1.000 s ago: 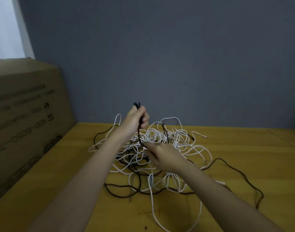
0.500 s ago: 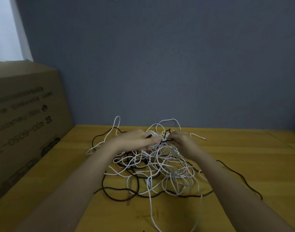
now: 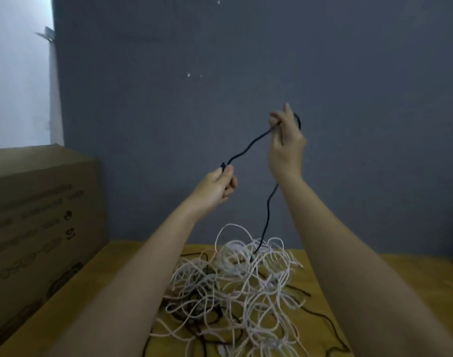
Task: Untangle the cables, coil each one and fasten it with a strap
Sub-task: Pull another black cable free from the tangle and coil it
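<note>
Where grey wall [image 3: 246, 73] meets table [image 3: 413, 274], cables [image 3: 233, 284].

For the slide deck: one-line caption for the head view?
Both hands, left hand and right hand, lift a black cable out of the tangled pile on the table.

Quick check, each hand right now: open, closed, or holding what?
Left hand: closed, pinching the end of the black cable.
Right hand: raised, gripping the same black cable further along.

Blurred, seemingly inverted print on cardboard box [image 3: 40, 215], unreadable
</note>
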A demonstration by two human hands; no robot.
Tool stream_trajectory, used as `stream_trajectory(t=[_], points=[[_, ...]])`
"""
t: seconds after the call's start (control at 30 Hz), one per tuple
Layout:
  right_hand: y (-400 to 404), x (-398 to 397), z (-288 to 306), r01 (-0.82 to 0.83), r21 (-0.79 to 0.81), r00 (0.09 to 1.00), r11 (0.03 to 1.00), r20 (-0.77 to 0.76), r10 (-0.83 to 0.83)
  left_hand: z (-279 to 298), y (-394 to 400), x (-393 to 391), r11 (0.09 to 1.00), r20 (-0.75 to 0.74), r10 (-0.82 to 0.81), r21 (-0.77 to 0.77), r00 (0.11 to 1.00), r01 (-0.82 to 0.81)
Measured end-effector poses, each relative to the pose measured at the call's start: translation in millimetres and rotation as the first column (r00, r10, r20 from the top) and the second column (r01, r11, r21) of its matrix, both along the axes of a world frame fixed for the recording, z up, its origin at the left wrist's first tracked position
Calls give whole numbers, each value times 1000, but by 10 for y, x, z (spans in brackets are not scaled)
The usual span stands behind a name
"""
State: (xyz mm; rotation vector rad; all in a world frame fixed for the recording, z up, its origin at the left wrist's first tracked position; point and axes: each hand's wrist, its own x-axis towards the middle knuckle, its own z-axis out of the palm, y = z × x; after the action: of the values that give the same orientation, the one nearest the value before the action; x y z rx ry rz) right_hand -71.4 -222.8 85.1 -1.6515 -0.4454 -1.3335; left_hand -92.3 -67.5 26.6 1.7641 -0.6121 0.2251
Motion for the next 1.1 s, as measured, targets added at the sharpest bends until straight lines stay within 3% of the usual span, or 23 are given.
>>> stream_trajectory(t=[0.07,0.17,0.2,0.27,0.33,0.4,0.47,0.57,0.63,0.7,0.73,0.8,0.9,0.97,1.03,1.1], points=[[-205,80,-235,90,-134,982,987,-152,-110,-55,31,-27,999,-36,-44,10,998,44],[-396,168,-745,161,-369,870,915,-385,-309,-220,65,-135,979,-135,-188,-101,973,175],[-400,145,-873,114,-334,857,936,-444,-263,-260,69,-185,961,-163,-253,-153,954,229],[-327,39,-1072,-57,-130,846,990,-533,-21,-310,50,-271,889,-191,-410,-302,892,344],[-192,-67,-1276,-149,-138,807,979,-589,41,-333,15,-342,803,-180,-516,-442,837,400],[-63,-201,-1520,-152,-407,779,901,-610,-144,-377,-30,-364,779,-152,-498,-510,854,364],[15,-324,-1787,-88,-612,790,786,-524,-319,-461,-64,-335,785,-136,-428,-547,893,293],[65,-512,-2102,-184,-639,814,747,-526,-249,-615,-105,-248,778,-157,-321,-607,934,165],[101,-656,-2233,-278,-584,816,762,-562,-133,-741,-133,-193,889,-130,-109,-456,985,38],[128,-793,-2280,-313,-489,820,814,-572,-28,-896,-148,-133,986,-31,76,-145,997,-80],[135,-851,-2271,-337,-407,809,849,-586,40,-978,-148,-106,994,15,110,17,994,-110],[142,-938,-2237,-415,-193,739,889,-641,206,-1125,-141,-73,947,90,129,286,988,-150],[77,-983,-2207,-466,-2,628,885,-705,329,-1198,-102,-56,719,261,139,637,955,-278],[-52,-953,-2159,-381,-136,696,914,-693,187,-1219,-24,-29,626,303,130,713,944,-315],[-211,-866,-2040,-287,-313,784,905,-620,34,-1208,34,-39,603,298,94,742,950,-292],[-346,-716,-1937,-144,-569,858,810,-479,-183,-1178,32,-112,602,278,34,761,960,-241]])
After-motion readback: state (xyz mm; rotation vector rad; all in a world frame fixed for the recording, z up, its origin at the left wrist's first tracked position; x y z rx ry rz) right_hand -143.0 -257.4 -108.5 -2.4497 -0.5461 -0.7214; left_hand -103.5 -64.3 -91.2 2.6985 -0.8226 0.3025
